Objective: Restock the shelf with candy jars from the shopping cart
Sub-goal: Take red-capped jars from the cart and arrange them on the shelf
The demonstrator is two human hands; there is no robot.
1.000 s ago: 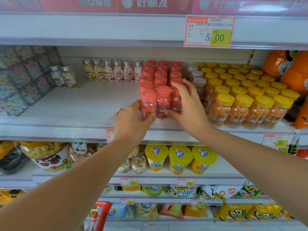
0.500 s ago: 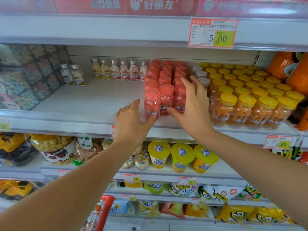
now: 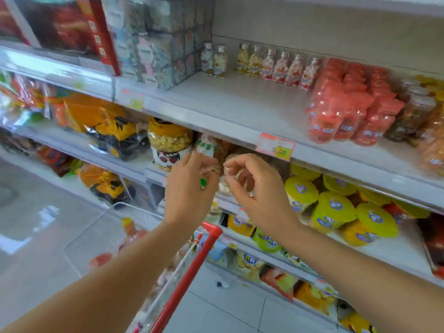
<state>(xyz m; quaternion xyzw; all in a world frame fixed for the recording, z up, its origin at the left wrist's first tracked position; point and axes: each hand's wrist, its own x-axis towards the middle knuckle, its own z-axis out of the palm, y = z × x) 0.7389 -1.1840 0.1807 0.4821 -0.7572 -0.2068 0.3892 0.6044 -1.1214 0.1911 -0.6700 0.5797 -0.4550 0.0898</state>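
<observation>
Rows of red-lidded candy jars (image 3: 348, 111) stand on the right part of the white shelf (image 3: 228, 104). Both hands hang in the air below that shelf's front edge, close together and apart from the jars. My left hand (image 3: 189, 188) and my right hand (image 3: 254, 188) have loosely curled fingers and hold nothing. Below them is the shopping cart with its red handle (image 3: 192, 272). Inside its clear basket lie blurred jars with orange and red lids (image 3: 131, 229).
Small silver-capped bottles (image 3: 276, 66) line the shelf's back. Orange jars (image 3: 432, 140) stand right of the red ones. One level down are a big candy jar (image 3: 170, 140), yellow-lidded tubs (image 3: 336, 207) and yellow toy trucks (image 3: 113, 131). Grey floor lies left of the cart.
Both hands let go of the front red jars and dropped below the shelf edge. The view swung left and down, bringing the cart into sight.
</observation>
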